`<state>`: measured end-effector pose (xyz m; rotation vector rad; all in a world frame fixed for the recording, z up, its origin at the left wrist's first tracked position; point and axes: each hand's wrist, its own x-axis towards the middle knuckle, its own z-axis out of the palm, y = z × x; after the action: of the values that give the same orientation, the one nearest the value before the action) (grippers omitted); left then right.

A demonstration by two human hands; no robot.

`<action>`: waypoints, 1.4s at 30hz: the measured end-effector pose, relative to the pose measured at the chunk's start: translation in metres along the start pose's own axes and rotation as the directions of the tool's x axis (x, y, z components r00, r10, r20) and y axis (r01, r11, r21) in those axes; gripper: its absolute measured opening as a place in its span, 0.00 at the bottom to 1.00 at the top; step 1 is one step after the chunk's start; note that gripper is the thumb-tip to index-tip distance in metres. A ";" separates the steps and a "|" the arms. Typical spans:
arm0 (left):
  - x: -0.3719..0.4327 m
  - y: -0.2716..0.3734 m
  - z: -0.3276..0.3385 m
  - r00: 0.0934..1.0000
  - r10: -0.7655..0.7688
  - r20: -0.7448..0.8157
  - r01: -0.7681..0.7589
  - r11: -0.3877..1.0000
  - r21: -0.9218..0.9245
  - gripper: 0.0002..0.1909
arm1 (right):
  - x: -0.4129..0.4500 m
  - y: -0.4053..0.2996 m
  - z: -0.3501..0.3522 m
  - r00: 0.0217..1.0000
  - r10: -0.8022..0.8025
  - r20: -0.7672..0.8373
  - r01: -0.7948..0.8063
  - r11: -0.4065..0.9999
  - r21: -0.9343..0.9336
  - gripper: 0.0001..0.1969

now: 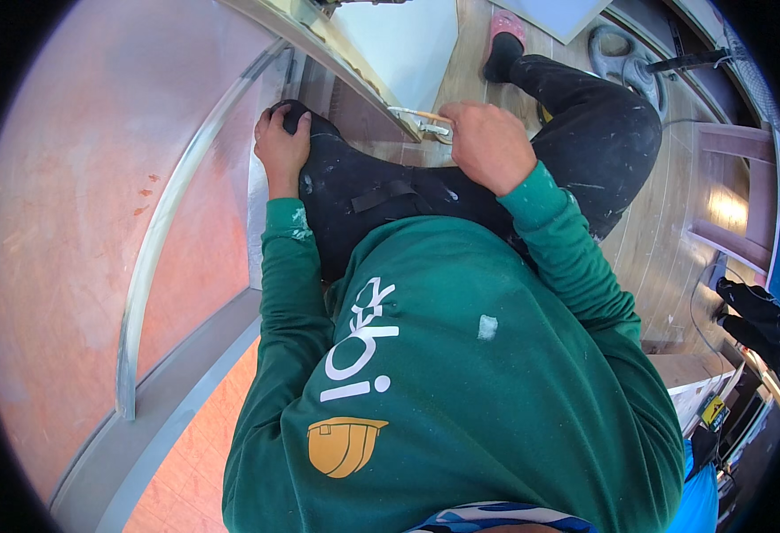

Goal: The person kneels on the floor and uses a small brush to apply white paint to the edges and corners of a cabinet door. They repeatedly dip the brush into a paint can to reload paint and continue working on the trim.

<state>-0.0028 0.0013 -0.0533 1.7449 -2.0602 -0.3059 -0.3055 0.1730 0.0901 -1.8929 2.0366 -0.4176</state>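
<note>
My right hand (489, 143) grips a slim wooden-handled tool (435, 117), perhaps a small brush. Its whitish front part reaches the lower end of a long board edge (356, 76); the exact tip is hard to make out. Just below the tool, a small metal piece (435, 130) sits by the corner of that board, and I cannot tell whether my fingers touch it. With fingers spread, my left hand (280, 148) rests on my bent knee in dark trousers (336, 166), holding nothing.
A tall panel (83, 200) with a pale curved strip (183, 166) stands close on my left. Ahead lies a white sheet (403, 46) on the wood-plank floor (649, 253). A grey weighted base with a pole (629, 73) is at upper right. At far right are another person's legs (756, 320) and a cable (695, 313).
</note>
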 end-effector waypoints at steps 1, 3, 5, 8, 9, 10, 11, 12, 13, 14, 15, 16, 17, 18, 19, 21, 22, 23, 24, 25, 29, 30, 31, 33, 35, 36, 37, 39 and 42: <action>0.000 0.000 0.000 1.000 0.003 -0.007 -0.003 1.000 -0.009 0.27 | 0.000 0.000 0.000 1.000 -0.006 -0.015 0.006 1.000 0.003 0.13; 0.000 0.001 -0.001 1.000 -0.012 0.005 0.012 1.000 -0.014 0.27 | -0.002 0.004 0.000 1.000 0.010 -0.026 -0.009 0.999 0.038 0.11; 0.000 0.001 -0.001 1.000 -0.010 0.005 0.010 1.000 0.008 0.28 | -0.005 0.009 0.002 0.999 0.035 -0.029 -0.032 0.995 0.092 0.10; -0.001 0.002 -0.002 1.000 -0.010 0.003 0.010 1.000 0.026 0.28 | -0.008 0.019 0.009 0.996 0.076 -0.044 -0.065 0.977 0.201 0.09; -0.001 0.002 -0.002 1.000 -0.011 0.004 0.011 0.999 0.035 0.28 | -0.008 0.022 0.012 0.994 0.086 -0.060 -0.070 0.969 0.237 0.09; -0.001 0.002 -0.002 1.000 -0.008 0.000 0.007 1.000 0.027 0.28 | -0.008 0.025 0.014 0.993 0.103 -0.064 -0.082 0.960 0.268 0.08; -0.001 0.002 -0.002 1.000 -0.007 -0.001 0.007 1.000 0.026 0.28 | -0.007 0.029 0.016 0.994 0.092 -0.065 -0.071 0.959 0.275 0.08; -0.001 0.002 -0.002 1.000 -0.006 -0.001 0.006 1.000 0.024 0.28 | -0.005 0.032 0.018 0.995 0.087 -0.054 -0.068 0.958 0.278 0.08; -0.001 0.002 -0.002 1.000 -0.003 0.001 0.003 1.000 0.026 0.28 | -0.004 0.034 0.020 0.995 0.087 -0.042 -0.072 0.958 0.276 0.08; 0.000 0.002 -0.002 1.000 0.001 0.002 -0.001 1.000 0.028 0.28 | -0.003 0.036 0.023 0.994 0.095 -0.053 -0.074 0.946 0.315 0.08; 0.000 0.002 -0.002 1.000 0.005 -0.001 -0.005 0.999 0.032 0.28 | -0.001 0.037 0.025 0.992 0.109 -0.063 -0.080 0.934 0.348 0.08; 0.000 0.002 -0.002 1.000 0.004 0.001 -0.004 1.000 0.030 0.28 | 0.000 0.038 0.026 0.990 0.123 -0.071 -0.087 0.920 0.381 0.09; 0.000 0.003 -0.002 1.000 0.003 0.000 -0.003 1.000 0.030 0.28 | 0.001 0.039 0.027 0.989 0.138 -0.060 -0.103 0.910 0.402 0.08; 0.000 0.003 -0.002 1.000 -0.005 0.006 0.005 0.999 0.039 0.28 | 0.003 0.040 0.028 0.987 0.153 -0.049 -0.118 0.899 0.421 0.08; 0.000 0.003 -0.002 1.000 0.003 -0.004 -0.003 0.999 0.032 0.28 | 0.004 0.041 0.029 0.986 0.162 -0.044 -0.126 0.887 0.444 0.08; 0.000 0.003 -0.002 1.000 0.004 -0.008 -0.004 0.999 0.036 0.28 | 0.007 0.042 0.030 0.986 0.164 -0.035 -0.131 0.887 0.444 0.08; 0.000 0.003 -0.002 1.000 0.002 -0.006 -0.002 0.999 0.041 0.28 | 0.008 0.043 0.031 0.985 0.168 -0.026 -0.139 0.885 0.444 0.08; 0.000 0.003 -0.002 1.000 0.000 -0.004 0.000 0.999 0.046 0.28 | 0.009 0.043 0.031 0.987 0.158 -0.029 -0.130 0.889 0.439 0.08; 0.000 0.003 -0.002 1.000 0.000 -0.004 0.001 0.998 0.056 0.28 | 0.009 0.044 0.032 0.988 0.155 -0.023 -0.130 0.892 0.433 0.08; 0.000 0.003 -0.002 1.000 -0.002 -0.003 0.002 0.999 0.050 0.28 | 0.010 0.044 0.032 0.988 0.152 -0.017 -0.130 0.895 0.427 0.08; 0.000 0.002 -0.002 1.000 0.002 -0.005 -0.002 0.999 0.049 0.27 | 0.012 0.043 0.033 0.987 0.160 -0.005 -0.140 0.877 0.460 0.08; 0.000 0.002 -0.002 1.000 -0.003 -0.001 0.003 0.998 0.056 0.27 | 0.012 0.043 0.033 0.986 0.166 0.001 -0.147 0.874 0.464 0.08; 0.000 0.002 -0.002 1.000 0.004 -0.006 -0.004 0.999 0.047 0.27 | 0.012 0.043 0.034 0.985 0.171 0.005 -0.154 0.869 0.470 0.08; 0.000 0.001 -0.001 1.000 0.003 -0.003 -0.003 0.999 0.050 0.27 | 0.012 0.043 0.034 0.985 0.173 0.000 -0.152 0.868 0.473 0.08; 0.000 0.001 -0.001 1.000 0.009 -0.008 -0.009 0.999 0.046 0.27 | 0.013 0.043 0.035 0.986 0.169 -0.013 -0.143 0.868 0.476 0.08; 0.000 0.001 0.000 1.000 0.011 -0.011 -0.011 0.999 0.052 0.27 | 0.013 0.043 0.036 0.986 0.165 -0.022 -0.135 0.869 0.475 0.08; 0.000 0.000 0.000 1.000 0.009 -0.006 -0.009 0.999 0.034 0.27 | 0.013 0.043 0.036 0.986 0.166 -0.023 -0.135 0.870 0.475 0.08; 0.000 0.000 0.000 1.000 0.000 0.005 0.000 1.000 0.010 0.28 | 0.013 0.043 0.038 0.987 0.161 -0.026 -0.132 0.880 0.457 0.08; 0.000 0.000 0.001 1.000 -0.001 0.006 0.001 1.000 0.008 0.28 | 0.014 0.043 0.040 0.985 0.172 -0.020 -0.144 0.881 0.451 0.08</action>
<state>-0.0031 0.0010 -0.0538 1.7520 -2.0671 -0.3035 -0.3278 0.1628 0.0348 -1.4401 1.9029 -0.8292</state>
